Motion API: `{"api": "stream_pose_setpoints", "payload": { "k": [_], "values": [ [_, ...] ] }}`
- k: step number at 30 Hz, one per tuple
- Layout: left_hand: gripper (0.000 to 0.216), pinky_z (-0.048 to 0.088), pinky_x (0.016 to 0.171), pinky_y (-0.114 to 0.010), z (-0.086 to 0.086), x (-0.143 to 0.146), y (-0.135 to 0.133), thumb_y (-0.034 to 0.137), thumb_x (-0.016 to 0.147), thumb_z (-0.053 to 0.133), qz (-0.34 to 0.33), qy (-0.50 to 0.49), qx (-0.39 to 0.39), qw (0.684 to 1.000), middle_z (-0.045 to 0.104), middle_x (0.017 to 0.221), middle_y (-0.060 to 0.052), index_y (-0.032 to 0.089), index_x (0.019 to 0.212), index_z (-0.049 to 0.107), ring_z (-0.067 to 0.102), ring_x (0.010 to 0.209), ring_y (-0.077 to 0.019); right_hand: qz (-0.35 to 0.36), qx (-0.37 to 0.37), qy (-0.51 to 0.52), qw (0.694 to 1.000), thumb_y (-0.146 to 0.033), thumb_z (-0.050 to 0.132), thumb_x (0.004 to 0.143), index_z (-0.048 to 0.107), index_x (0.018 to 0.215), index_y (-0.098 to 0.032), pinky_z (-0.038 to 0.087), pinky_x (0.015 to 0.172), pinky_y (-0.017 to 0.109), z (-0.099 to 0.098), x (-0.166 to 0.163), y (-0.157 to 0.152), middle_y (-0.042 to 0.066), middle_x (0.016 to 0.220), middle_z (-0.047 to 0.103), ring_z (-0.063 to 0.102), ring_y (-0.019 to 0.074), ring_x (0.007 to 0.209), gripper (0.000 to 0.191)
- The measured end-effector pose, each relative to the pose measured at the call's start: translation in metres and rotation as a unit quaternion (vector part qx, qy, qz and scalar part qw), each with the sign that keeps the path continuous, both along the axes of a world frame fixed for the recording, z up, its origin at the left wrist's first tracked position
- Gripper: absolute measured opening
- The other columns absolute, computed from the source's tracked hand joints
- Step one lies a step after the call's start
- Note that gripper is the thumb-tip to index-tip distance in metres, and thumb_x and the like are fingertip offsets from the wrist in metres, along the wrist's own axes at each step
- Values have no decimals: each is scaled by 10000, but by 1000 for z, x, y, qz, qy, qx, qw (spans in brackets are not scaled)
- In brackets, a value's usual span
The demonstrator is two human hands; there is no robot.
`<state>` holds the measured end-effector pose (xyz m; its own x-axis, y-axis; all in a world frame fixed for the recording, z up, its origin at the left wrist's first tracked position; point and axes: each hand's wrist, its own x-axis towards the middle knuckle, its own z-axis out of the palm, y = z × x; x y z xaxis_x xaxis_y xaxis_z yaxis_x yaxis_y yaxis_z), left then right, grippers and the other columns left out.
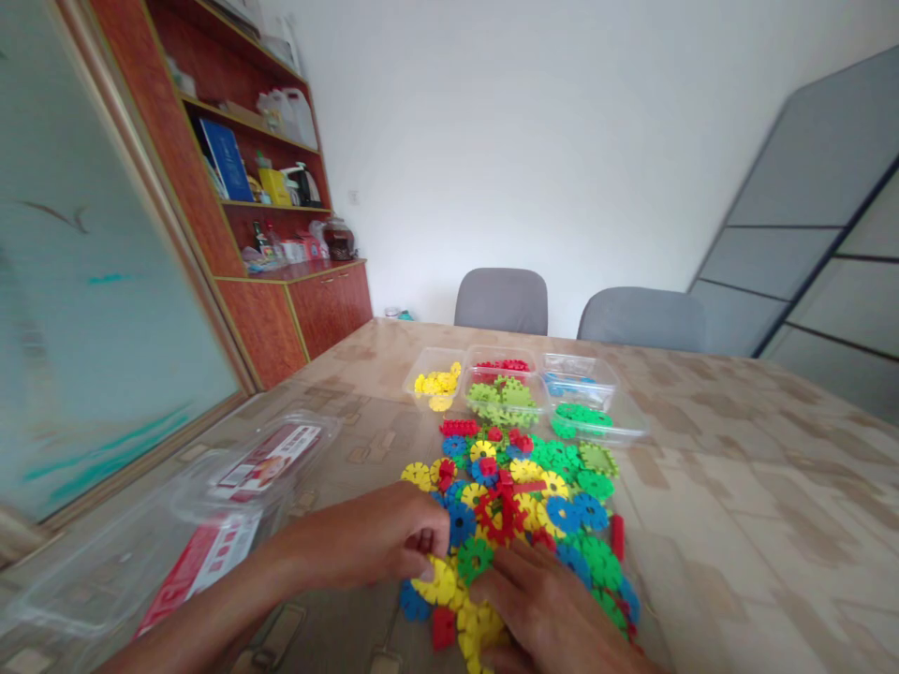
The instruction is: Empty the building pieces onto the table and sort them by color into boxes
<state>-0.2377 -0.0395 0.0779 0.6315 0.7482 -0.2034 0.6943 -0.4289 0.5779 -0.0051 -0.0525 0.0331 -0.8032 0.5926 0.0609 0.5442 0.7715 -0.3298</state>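
A pile of notched plastic building discs in blue, red, yellow and green (504,505) lies on the table in front of me. My left hand (397,538) is at the pile's near left side, fingers curled and thumb against a yellow notched disc (439,582). Over the near part of the pile lies my right hand (544,604), its thumb and forefinger around several yellow notched discs (478,629); part of its grip is hidden. A green disc (476,559) sits between the hands. A red block (444,628) and a blue disc (415,601) lie below my left hand.
Behind the pile stand clear tubs with yellow pieces (436,384), red and light-green pieces (504,401), blue pieces (572,384) and green discs (582,419). Clear plastic lids (273,459) with labels lie left. Two grey chairs (501,300) stand beyond the table (737,487).
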Motion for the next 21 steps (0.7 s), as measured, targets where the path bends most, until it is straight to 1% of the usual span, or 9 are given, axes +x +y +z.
{"api": "stream_pose_setpoints", "payload": {
  "k": [2,4,7,10,11,14,16,19,21],
  "values": [
    [121,375,640,-209,-2,5,-2,176,775,600,5,17,15,1000,629,838,21,211,887,631,570,758,-154,-33,-4,-18,999,-276,782,664,642,989,-198,488,813,365,-2,1,1,79,1011,666,600,277,934,362],
    [189,370,627,-208,-7,10,-4,165,738,638,21,30,29,999,628,853,24,223,917,623,572,764,-161,-51,-16,-30,998,-290,800,642,631,1063,-198,474,856,407,-3,1,2,92,1051,654,585,303,977,463],
    [264,320,541,-194,-12,15,-5,197,690,700,37,31,16,999,576,795,51,230,924,584,545,693,-142,-54,-32,-37,997,-339,828,602,608,1145,-195,460,879,419,-4,1,3,103,1078,643,574,315,995,603],
    [316,274,501,-200,-16,18,-6,220,668,733,47,25,21,998,531,751,61,233,928,554,514,660,-136,-59,-44,-36,997,-393,847,569,575,1212,-188,452,888,422,-4,1,3,118,1113,630,563,322,1011,728],
    [320,270,502,-202,-17,19,-6,219,666,738,48,25,26,998,529,752,60,232,927,552,510,660,-138,-63,-48,-34,996,-390,848,569,587,1192,-191,451,883,419,-3,1,3,113,1108,631,562,320,1009,704],
    [297,285,526,-203,-20,20,-7,212,676,742,42,27,26,998,548,781,52,229,916,567,511,683,-141,-67,-57,-24,996,-321,829,599,638,1028,-201,450,848,386,-2,2,2,80,1052,643,567,292,973,485],
    [272,295,534,-200,-19,21,-7,213,688,739,42,29,11,999,556,788,49,221,904,575,515,694,-141,-65,-57,-11,996,-274,801,616,629,942,-200,446,820,349,-3,1,2,64,1026,642,569,266,938,376],
    [243,308,544,-196,-15,21,-8,219,704,730,37,26,-2,999,549,792,50,212,886,569,517,704,-135,-67,-57,21,996,-209,764,604,580,854,-204,430,750,288,-6,2,2,34,942,634,563,219,843,311],
    [220,321,573,-192,-11,20,-8,213,719,717,20,14,-1,1000,548,814,54,212,877,564,520,723,-128,-68,-71,52,994,-147,733,594,535,803,-208,401,679,248,-8,3,3,-3,831,613,539,175,735,294]
  ]
}}
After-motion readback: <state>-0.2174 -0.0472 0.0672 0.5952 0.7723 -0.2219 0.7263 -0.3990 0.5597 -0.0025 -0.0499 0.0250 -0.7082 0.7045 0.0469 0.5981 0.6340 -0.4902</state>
